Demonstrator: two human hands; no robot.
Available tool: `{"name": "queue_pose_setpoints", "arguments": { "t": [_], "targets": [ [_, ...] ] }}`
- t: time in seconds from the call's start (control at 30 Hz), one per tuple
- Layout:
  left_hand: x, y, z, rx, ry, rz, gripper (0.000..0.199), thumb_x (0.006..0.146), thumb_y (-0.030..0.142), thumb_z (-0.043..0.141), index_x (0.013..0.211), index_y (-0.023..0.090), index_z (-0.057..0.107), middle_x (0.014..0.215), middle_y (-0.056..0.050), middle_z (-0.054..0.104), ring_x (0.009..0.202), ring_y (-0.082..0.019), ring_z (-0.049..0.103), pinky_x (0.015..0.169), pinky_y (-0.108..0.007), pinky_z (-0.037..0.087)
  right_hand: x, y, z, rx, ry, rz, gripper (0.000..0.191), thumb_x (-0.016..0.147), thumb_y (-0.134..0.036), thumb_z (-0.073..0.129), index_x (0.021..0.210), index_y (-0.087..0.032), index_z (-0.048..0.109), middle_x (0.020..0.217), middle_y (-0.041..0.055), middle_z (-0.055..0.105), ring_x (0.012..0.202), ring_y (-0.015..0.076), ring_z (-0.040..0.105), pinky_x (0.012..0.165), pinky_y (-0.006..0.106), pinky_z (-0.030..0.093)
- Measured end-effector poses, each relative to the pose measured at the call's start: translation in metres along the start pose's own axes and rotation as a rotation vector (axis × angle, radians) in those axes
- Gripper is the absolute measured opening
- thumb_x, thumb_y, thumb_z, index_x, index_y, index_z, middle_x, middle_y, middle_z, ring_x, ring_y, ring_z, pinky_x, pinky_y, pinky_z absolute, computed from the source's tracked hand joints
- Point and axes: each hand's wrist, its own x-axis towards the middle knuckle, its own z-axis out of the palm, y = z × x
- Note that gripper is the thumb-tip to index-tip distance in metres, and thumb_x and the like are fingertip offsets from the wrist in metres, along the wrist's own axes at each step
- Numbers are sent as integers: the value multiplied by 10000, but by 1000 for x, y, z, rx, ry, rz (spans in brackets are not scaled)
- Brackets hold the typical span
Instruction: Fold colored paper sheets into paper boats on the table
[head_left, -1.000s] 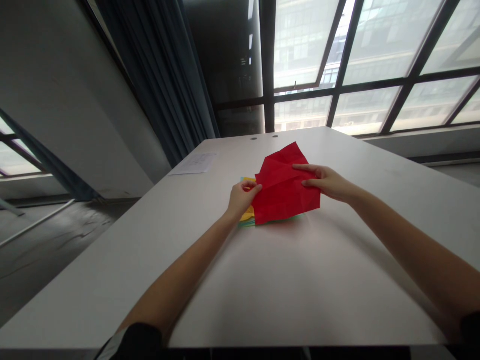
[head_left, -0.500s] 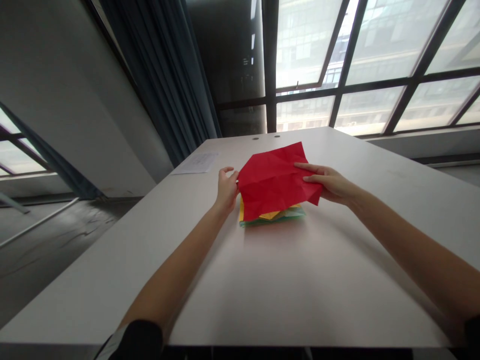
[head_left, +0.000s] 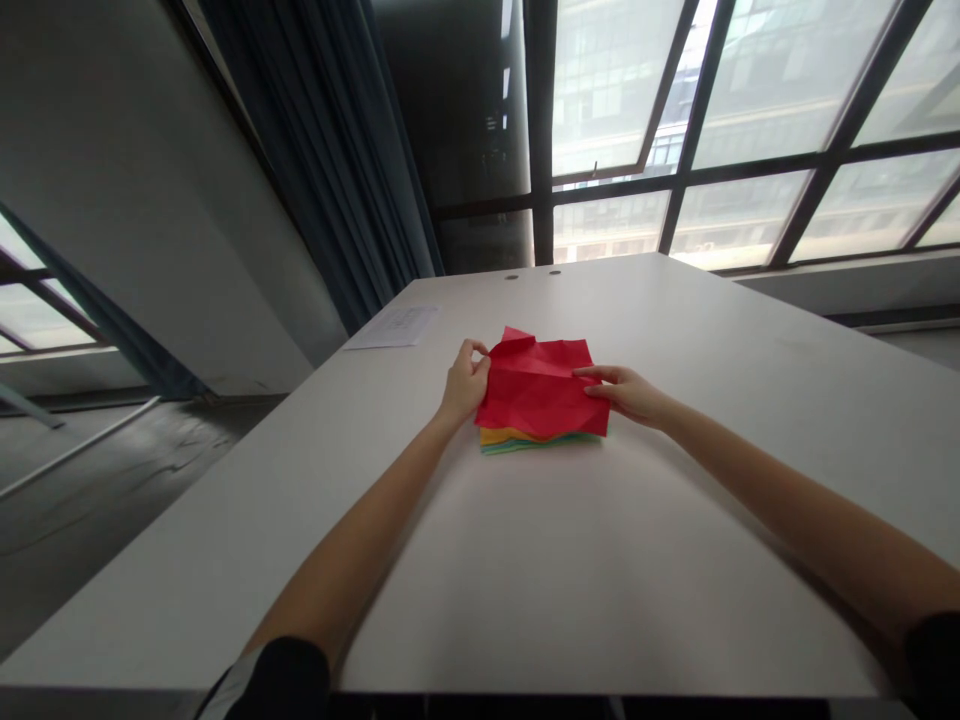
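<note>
A creased sheet of red paper (head_left: 536,390) lies over a small stack of coloured paper (head_left: 517,440), whose yellow, green and bluish front edges stick out below it. My left hand (head_left: 466,380) pinches the red sheet at its left edge, thumb and forefinger closed on it. At the right edge, my right hand (head_left: 626,392) has the sheet between its fingers and thumb, two fingers lying on top. A flap of the red paper stands up at its far left corner. Most of the stack is hidden under the sheet.
The long white table (head_left: 525,580) reaches toward the windows. A printed white sheet (head_left: 394,327) lies at its left edge. Two small round dark spots are at the far end. A dark blue curtain (head_left: 330,150) hangs behind on the left.
The red paper has come down and nearer, settling flatter over the stack. My right hand has moved left and slightly down; my left hand has shifted a little right.
</note>
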Motion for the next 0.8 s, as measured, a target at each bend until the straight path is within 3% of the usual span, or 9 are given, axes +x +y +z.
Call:
{"name": "queue_pose_setpoints", "arguments": {
  "t": [0.13, 0.23, 0.33, 0.43, 0.6, 0.7, 0.8],
  "targets": [
    [2, -27, -1, 152, 23, -17, 176, 705, 161, 502, 864, 232, 480, 428, 105, 386, 382, -93, 373, 459, -182, 285, 6, 16, -4, -296, 98, 20, 395, 707, -112, 608, 1100, -153, 600, 738, 18, 668, 572, 96, 586, 592, 224, 528],
    [-1, -37, 2, 199, -41, 62, 149, 702, 145, 474, 809, 231, 532, 459, 81, 445, 449, -108, 442, 537, -202, 365, 9, 26, -7, -563, 164, 14, 387, 708, -165, 602, 1095, -157, 615, 620, -11, 628, 513, 98, 543, 572, 244, 503],
    [-3, -42, 6, 307, -171, 182, 221, 652, 76, 431, 682, 206, 607, 681, 1, 622, 714, -150, 574, 760, -258, 424, 13, 30, -10, -741, 204, -57, 363, 723, -178, 569, 1081, -166, 628, 785, 28, 667, 635, 129, 585, 664, 280, 499],
    [-1, -45, 8, 444, -225, 203, 346, 618, 45, 406, 776, 189, 678, 885, -53, 662, 894, -195, 584, 896, -321, 401, 15, 30, -9, -867, 210, -92, 355, 740, -190, 542, 1083, -156, 628, 957, 77, 666, 781, 177, 606, 761, 319, 483],
    [0, -49, 10, 614, -214, 219, 559, 634, 61, 434, 1181, 101, 540, 1091, -131, 606, 1041, -231, 543, 957, -364, 384, 12, 22, -5, -913, 125, -131, 422, 742, -338, 579, 1115, -141, 598, 1267, 121, 510, 1035, 237, 552, 901, 346, 429],
    [-1, -49, 12, 717, -241, 224, 574, 657, 99, 457, 1229, 75, 485, 1090, -149, 587, 1051, -243, 535, 957, -363, 386, 9, 17, -3, -949, 79, -164, 563, 706, -402, 624, 1187, -123, 539, 1343, 145, 421, 1179, 269, 444, 993, 364, 351],
    [-5, -45, 15, 831, -265, 196, 558, 704, 138, 444, 1259, 85, 447, 1127, -150, 548, 1056, -236, 531, 941, -340, 400, 8, 15, -2, -1020, 76, -158, 582, 709, -382, 625, 1214, -114, 511, 1353, 150, 401, 1209, 267, 414, 1026, 355, 312]
  ]
}}
